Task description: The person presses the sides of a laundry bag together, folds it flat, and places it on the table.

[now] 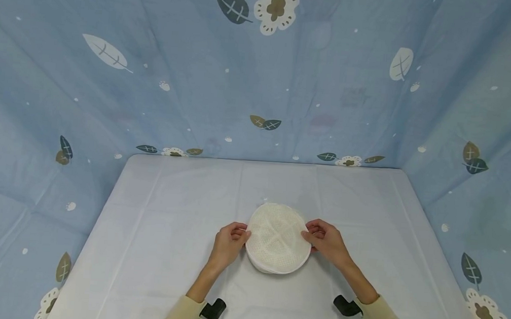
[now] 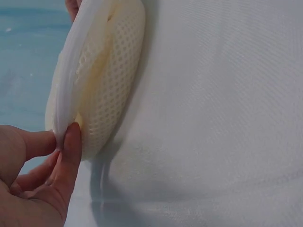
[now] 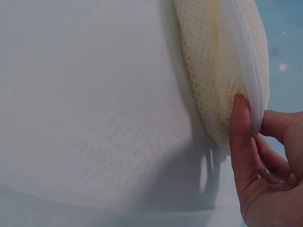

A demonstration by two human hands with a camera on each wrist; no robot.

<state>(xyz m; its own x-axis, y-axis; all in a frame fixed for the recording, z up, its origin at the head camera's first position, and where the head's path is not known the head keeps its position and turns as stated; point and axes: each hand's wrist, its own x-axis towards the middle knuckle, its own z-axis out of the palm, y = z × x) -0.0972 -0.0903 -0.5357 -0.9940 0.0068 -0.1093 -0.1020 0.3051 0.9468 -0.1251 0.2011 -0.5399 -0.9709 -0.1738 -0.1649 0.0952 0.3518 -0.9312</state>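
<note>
A round, cream-coloured mesh bag (image 1: 278, 239) with a white edge band lies above the middle of the white table. Its top looks flat, with faint crossing lines, while the mesh bulges beneath the band in both wrist views. My left hand (image 1: 228, 244) pinches the white band (image 2: 66, 90) at the left side between thumb and fingers. On the opposite side, my right hand (image 1: 327, 241) pinches the same band (image 3: 250, 71), thumb on top and fingers underneath. What lies inside the bag cannot be made out.
The table (image 1: 164, 252) is covered with a white, creased cloth. Blue fabric (image 1: 176, 89) printed with leaves and flowers hangs behind it and along both sides. A black device sits at each wrist, the left one (image 1: 214, 309) and the right one (image 1: 345, 305), near the cuffs.
</note>
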